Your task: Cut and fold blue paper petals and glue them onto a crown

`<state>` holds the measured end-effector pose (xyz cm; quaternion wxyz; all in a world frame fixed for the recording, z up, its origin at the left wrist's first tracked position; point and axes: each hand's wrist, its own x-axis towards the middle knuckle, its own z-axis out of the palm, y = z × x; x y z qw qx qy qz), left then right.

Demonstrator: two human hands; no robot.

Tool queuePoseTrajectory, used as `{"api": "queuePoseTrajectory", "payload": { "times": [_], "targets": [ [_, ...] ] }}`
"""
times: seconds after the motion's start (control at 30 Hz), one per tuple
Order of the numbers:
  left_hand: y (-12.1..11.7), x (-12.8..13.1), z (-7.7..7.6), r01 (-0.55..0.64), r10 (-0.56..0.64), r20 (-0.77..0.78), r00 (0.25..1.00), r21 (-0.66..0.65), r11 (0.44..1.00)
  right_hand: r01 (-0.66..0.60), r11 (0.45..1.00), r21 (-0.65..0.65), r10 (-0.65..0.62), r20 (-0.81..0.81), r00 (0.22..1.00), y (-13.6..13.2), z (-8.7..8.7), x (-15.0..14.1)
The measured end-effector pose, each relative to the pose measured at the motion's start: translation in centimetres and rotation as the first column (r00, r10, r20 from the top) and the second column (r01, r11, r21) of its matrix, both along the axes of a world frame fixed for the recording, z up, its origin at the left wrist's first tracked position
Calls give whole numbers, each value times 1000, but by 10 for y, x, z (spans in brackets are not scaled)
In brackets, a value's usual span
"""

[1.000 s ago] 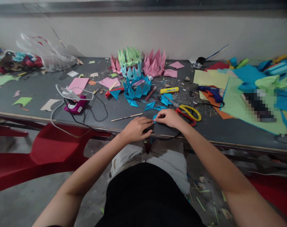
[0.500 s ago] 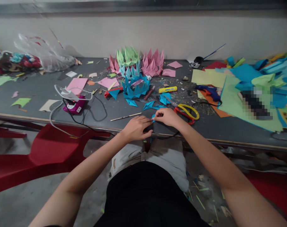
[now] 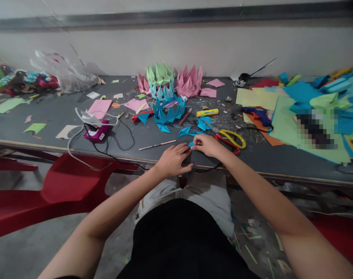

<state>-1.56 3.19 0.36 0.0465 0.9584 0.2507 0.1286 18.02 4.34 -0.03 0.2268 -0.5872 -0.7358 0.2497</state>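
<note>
At the table's near edge my right hand (image 3: 205, 145) pinches a small piece of blue paper (image 3: 191, 143), mostly hidden by the fingers. My left hand (image 3: 174, 159) lies beside it, palm down with fingers stretched and thumb apart, its fingertips close to the paper. Just beyond the hands are several folded blue paper pieces (image 3: 184, 131). Behind them stands a blue ring of folded points (image 3: 169, 112). Scissors (image 3: 230, 138) with red and yellow handles lie right of my right hand. A thin stick (image 3: 157, 145) rests beyond my left hand.
Pink (image 3: 189, 82) and green pointed paper rings (image 3: 159, 73) stand at the back. A yellow glue stick (image 3: 207, 112) lies mid-table. At left is a purple power box (image 3: 97, 131) with cables; at right, a glue gun (image 3: 257, 114) and coloured sheets (image 3: 289, 120). Red chairs (image 3: 74, 178) stand below.
The view has shifted slightly, so the table's things appear a little lower and further right. Both hands stay together at the blue paper, with my left fingers shifted slightly.
</note>
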Motion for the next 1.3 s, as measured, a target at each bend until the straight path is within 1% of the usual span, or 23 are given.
{"api": "queuePoseTrajectory", "payload": {
  "times": [0.1, 0.17, 0.33, 0.53, 0.7, 0.8, 0.93, 1.0, 1.07, 1.17, 1.3],
  "targets": [
    [0, 0, 0, -16, 16, -5, 1000, 3, 1000, -27, 997, -71, 24, -46, 999, 2, 2, 4],
    [1, 1, 2, -14, 14, -10, 1000, 3, 1000, -45, 995, -94, 39, -70, 997, 3, 3, 6],
    [5, 2, 5, 3, -3, -4, 1000, 2, 1000, -72, 991, -117, 60, -99, 993, 3, 2, 6],
    [10, 3, 3, -5, 5, -19, 1000, 17, 1000, -87, 986, -144, 66, -148, 987, 5, 1, 8],
    [8, 2, 2, 1, -1, -55, 999, -2, 1000, -102, 979, -174, 70, -182, 981, 7, 0, 11],
    [6, 1, 1, -4, 3, -64, 998, -22, 1000, -96, 984, -153, 64, -204, 977, 3, -1, 13],
    [4, -2, -2, 0, -3, -81, 997, -33, 999, -75, 997, -30, 66, -221, 973, -9, -3, 12],
    [3, -3, -4, -3, 1, -91, 996, -29, 1000, -26, 999, 30, 32, -210, 977, -13, -4, 9],
    [4, -3, -4, -5, 3, -102, 995, -26, 1000, 38, 997, 63, -25, -195, 980, -14, -7, 6],
    [4, -3, -5, -3, 1, -116, 993, -22, 1000, 94, 994, 62, -81, -189, 979, -10, -10, 2],
    [5, -2, -5, -4, 4, -122, 992, -3, 1000, 105, 994, 31, -97, -203, 974, -6, -11, 3]
  ]
}}
